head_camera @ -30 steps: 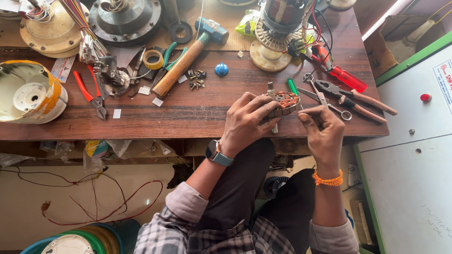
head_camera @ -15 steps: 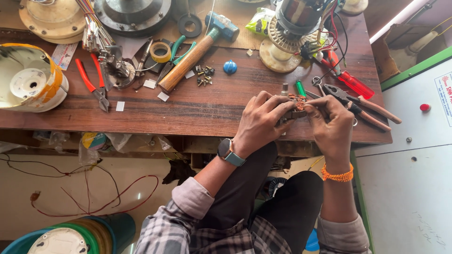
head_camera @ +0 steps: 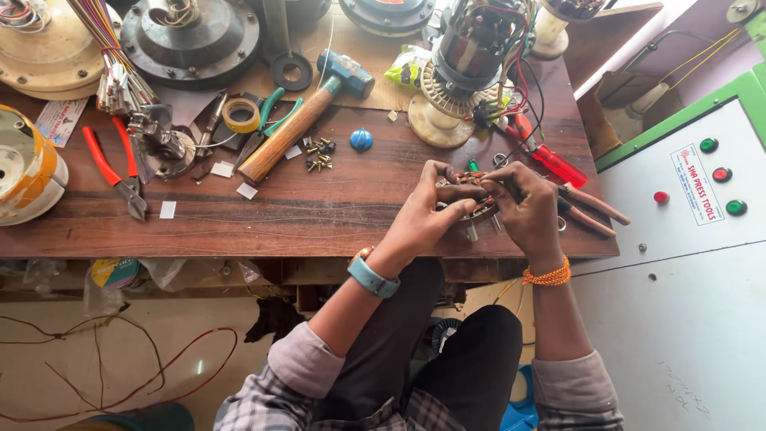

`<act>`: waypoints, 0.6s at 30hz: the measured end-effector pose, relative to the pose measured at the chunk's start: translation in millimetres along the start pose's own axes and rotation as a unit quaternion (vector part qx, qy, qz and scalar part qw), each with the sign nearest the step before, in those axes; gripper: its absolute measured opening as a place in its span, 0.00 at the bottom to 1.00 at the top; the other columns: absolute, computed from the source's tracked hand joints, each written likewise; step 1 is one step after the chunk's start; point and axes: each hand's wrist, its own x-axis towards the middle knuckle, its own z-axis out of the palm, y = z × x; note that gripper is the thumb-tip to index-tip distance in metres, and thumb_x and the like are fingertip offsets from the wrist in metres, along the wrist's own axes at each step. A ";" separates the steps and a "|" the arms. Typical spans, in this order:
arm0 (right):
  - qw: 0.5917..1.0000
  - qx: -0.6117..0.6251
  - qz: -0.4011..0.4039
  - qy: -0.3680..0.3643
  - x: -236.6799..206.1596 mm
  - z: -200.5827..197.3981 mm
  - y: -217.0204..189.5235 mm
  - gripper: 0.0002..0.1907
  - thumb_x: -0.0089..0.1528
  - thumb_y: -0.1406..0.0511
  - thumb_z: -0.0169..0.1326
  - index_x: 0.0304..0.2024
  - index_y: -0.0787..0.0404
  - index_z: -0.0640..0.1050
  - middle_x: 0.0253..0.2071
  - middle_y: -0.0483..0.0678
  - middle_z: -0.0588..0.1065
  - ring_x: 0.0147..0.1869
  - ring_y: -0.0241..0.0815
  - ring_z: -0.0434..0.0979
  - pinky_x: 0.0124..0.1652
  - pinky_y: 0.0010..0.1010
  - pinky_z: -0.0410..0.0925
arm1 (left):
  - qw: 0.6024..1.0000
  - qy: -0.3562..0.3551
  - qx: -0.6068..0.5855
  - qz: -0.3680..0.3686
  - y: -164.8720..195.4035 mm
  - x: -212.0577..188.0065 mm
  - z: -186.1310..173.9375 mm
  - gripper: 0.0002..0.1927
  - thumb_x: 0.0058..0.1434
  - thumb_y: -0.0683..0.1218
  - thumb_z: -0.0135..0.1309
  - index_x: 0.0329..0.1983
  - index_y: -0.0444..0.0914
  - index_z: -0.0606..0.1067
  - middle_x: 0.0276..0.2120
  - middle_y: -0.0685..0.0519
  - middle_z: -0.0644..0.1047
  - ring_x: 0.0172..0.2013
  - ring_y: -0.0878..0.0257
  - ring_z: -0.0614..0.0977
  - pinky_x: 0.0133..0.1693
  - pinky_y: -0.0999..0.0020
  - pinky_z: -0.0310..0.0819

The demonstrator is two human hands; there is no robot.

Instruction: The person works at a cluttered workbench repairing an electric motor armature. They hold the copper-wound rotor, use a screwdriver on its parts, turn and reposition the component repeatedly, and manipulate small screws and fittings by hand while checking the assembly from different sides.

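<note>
Looking down from the head view, both hands meet over the near right edge of the brown wooden worktop (head_camera: 303,215), closed around a small round copper-wound motor coil (head_camera: 479,209). The left hand (head_camera: 427,214) cups its left side, fingers curled on top; the right hand (head_camera: 527,209) pinches its right side, wrist bent inward. Coil lies directly between them, equally near both.
</note>
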 end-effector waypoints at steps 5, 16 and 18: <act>0.998 0.009 -0.034 0.053 -9.5 1.3 7.6 0.06 0.67 0.69 0.63 0.41 0.65 0.79 0.35 0.46 0.79 0.37 0.29 0.76 0.39 0.24 0.69 | 0.994 -0.092 -0.007 0.060 -9.7 9.4 -13.1 0.29 0.63 0.38 0.58 0.59 0.37 0.54 0.59 0.43 0.77 0.58 0.63 0.75 0.59 0.65 0.74; 0.975 0.109 0.079 0.179 -66.4 19.6 8.5 0.06 0.67 0.66 0.63 0.41 0.63 0.81 0.32 0.37 0.75 0.32 0.23 0.66 0.33 0.17 0.59 | 0.981 -0.119 0.128 0.088 14.0 -7.0 -13.1 0.48 0.59 0.37 0.61 0.78 0.44 0.49 0.52 0.48 0.83 0.58 0.59 0.82 0.59 0.61 0.76; 0.962 0.143 0.100 0.208 -79.8 26.7 5.1 0.06 0.67 0.67 0.64 0.41 0.63 0.80 0.33 0.37 0.76 0.33 0.23 0.67 0.33 0.17 0.60 | 0.979 -0.110 0.145 0.093 15.0 -8.1 -11.4 0.49 0.58 0.36 0.61 0.79 0.45 0.49 0.53 0.48 0.83 0.58 0.57 0.82 0.58 0.60 0.76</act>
